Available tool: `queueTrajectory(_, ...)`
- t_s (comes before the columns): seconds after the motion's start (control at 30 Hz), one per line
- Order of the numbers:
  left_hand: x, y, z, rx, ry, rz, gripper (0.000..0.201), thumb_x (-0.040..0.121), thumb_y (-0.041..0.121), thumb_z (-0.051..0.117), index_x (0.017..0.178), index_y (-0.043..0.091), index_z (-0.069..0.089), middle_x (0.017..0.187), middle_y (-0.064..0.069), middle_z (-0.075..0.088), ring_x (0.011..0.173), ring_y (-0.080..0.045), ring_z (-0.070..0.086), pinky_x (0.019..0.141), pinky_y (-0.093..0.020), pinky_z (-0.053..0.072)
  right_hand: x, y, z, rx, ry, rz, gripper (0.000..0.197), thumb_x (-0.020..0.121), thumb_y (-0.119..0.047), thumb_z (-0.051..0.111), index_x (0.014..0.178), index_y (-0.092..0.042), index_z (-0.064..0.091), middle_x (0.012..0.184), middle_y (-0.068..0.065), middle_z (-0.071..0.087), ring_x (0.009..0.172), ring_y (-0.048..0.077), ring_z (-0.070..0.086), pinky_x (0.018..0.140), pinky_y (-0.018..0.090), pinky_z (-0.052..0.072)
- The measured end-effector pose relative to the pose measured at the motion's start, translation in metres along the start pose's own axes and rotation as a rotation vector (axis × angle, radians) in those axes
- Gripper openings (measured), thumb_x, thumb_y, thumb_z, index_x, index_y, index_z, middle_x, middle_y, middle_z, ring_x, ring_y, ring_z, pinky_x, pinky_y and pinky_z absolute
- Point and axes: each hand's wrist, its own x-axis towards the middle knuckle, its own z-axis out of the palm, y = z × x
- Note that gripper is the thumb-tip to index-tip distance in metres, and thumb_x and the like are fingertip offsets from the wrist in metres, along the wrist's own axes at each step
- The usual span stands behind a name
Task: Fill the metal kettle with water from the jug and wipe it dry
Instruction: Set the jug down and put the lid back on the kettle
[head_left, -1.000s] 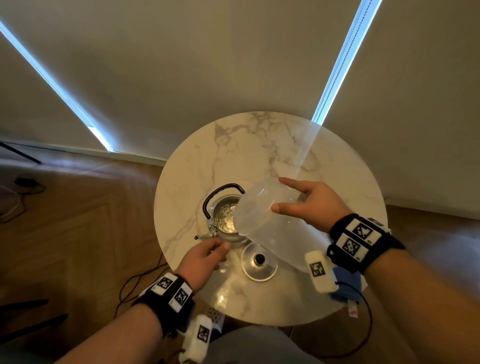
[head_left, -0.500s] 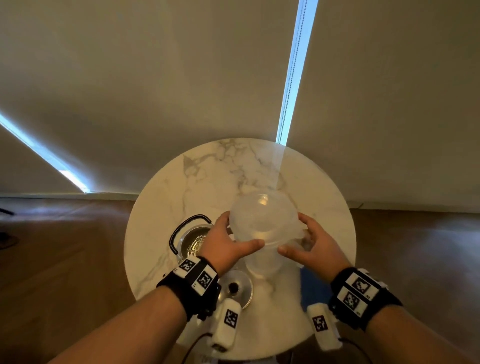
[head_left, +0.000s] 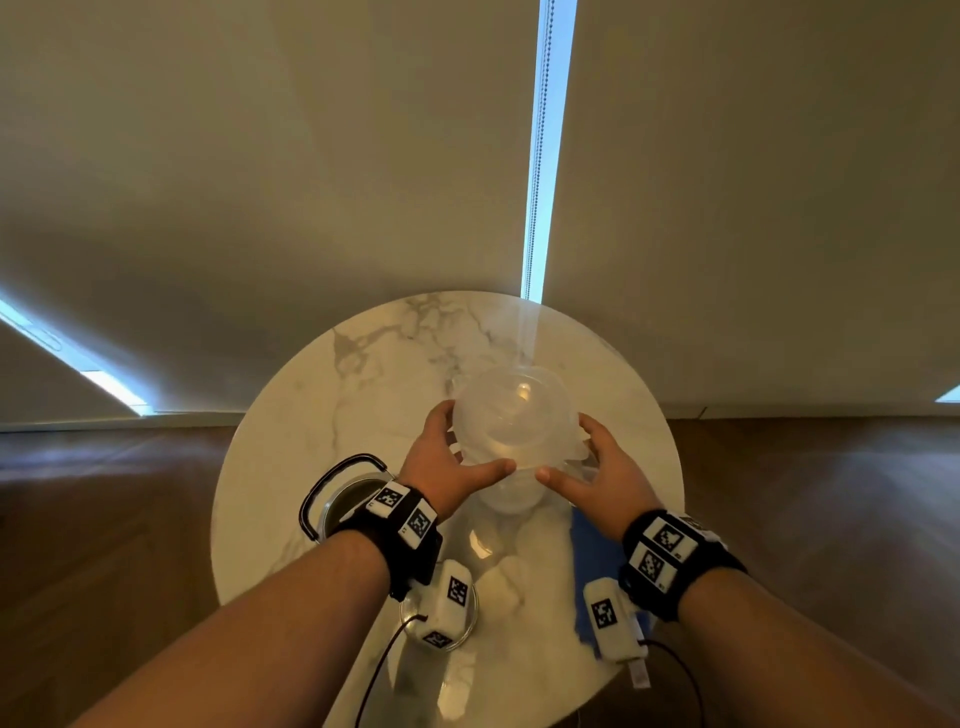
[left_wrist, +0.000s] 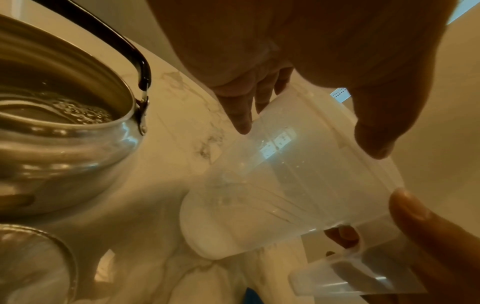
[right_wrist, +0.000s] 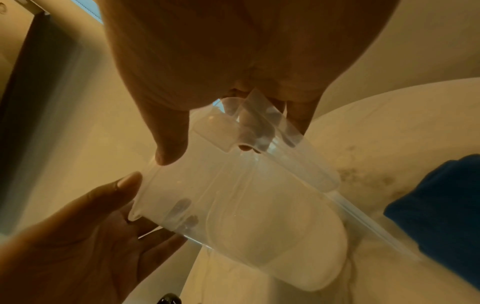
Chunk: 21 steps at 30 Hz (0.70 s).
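Both hands hold the clear plastic jug (head_left: 511, 431) upright over the middle of the marble table (head_left: 363, 395). My left hand (head_left: 457, 452) grips its left wall near the rim, thumb in front. My right hand (head_left: 576, 452) curls its fingers round the jug's handle (right_wrist: 259, 127). Whether the base touches the table I cannot tell. The metal kettle (head_left: 353, 499) stands open at the left, partly under my left wrist, and water shows inside the kettle (left_wrist: 59, 115). The jug (left_wrist: 298, 185) looks nearly empty.
The kettle's lid (head_left: 467, 618) lies near the front edge, mostly hidden by my left wrist camera. A blue cloth (head_left: 587, 551) lies at the right front under my right wrist. Window blinds hang just behind the table.
The jug was tilted over the kettle; it now stands upright at the table's middle. My left hand left the kettle and took hold of the jug's side.
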Motion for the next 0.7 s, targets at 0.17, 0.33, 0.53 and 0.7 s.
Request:
queueTrajectory(0.17,-0.004,-0.004,-0.002,0.074,0.005,0.040,0.103,0.064,0.047,0.092,0.148,0.031,0.035,0.135,0.016,0.050,0.122,-0.007,0.052,0.100,-0.030,0.049,0.000,-0.005,-0.003,-0.151,-0.011,-0.043,0.081,0.070,-0.063,0.080,0.140,-0.041,0.045,0.128,-0.010,0.062,0.114,0.009,0.061,0.098,0.039,0.053)
queueTrajectory(0.33,-0.021,-0.016,-0.015,0.255,0.037,0.057,0.094,0.065,0.063,0.081,0.145,0.034,0.040,0.140,0.015,0.053,0.120,-0.006,0.056,0.096,-0.032,0.054,-0.016,-0.023,-0.013,-0.418,0.211,-0.189,0.073,0.081,-0.045,0.076,0.144,-0.021,0.046,0.137,-0.001,0.050,0.125,0.017,0.049,0.106,0.037,0.043)
queueTrajectory(0.53,-0.070,-0.058,-0.044,0.391,0.017,0.018,0.040,0.085,0.039,0.076,0.122,0.032,0.063,0.114,0.016,0.063,0.104,-0.004,0.061,0.095,-0.033,0.055,-0.050,-0.039,0.031,-0.518,-0.002,-0.449,0.020,0.091,-0.035,0.064,0.110,-0.028,0.067,0.088,-0.014,0.059,0.081,0.006,0.055,0.074,0.025,0.049)
queueTrajectory(0.7,-0.113,-0.106,-0.064,0.486,-0.037,-0.042,0.024,0.084,0.042,0.071,0.107,0.036,0.067,0.096,0.019,0.067,0.089,0.005,0.061,0.082,-0.025,0.055,-0.050,0.004,0.121,-0.769,-0.462,-0.292,0.028,0.091,-0.041,0.056,0.117,-0.034,0.064,0.101,-0.012,0.059,0.088,0.009,0.056,0.078,0.028,0.047)
